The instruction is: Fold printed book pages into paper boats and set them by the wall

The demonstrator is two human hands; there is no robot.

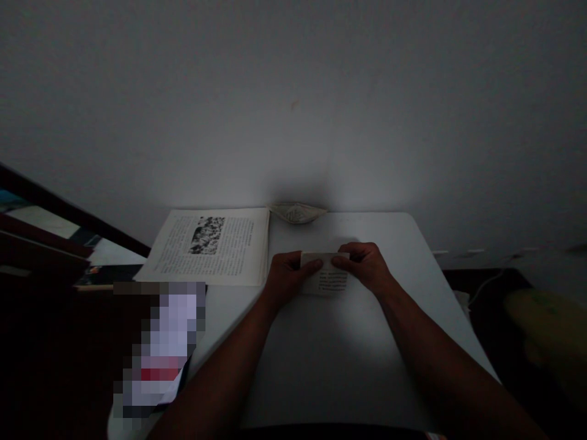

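Note:
A small folded piece of printed paper (pixel 328 280) lies on the white table (pixel 330 354), near its middle. My left hand (pixel 287 278) pinches the paper's left side, thumb on top near the upper edge. My right hand (pixel 364 264) grips the paper's right side, fingers curled over the top edge. Both thumbs nearly meet over the paper. A folded paper boat (pixel 298 212) sits at the table's far edge against the wall, beyond my hands.
An open printed book (pixel 215 244) with a dark picture lies at the table's back left. A blurred-out flat object (pixel 162 348) rests at the table's left front edge. The white wall rises right behind the table. The room is dim; dark furniture stands at left.

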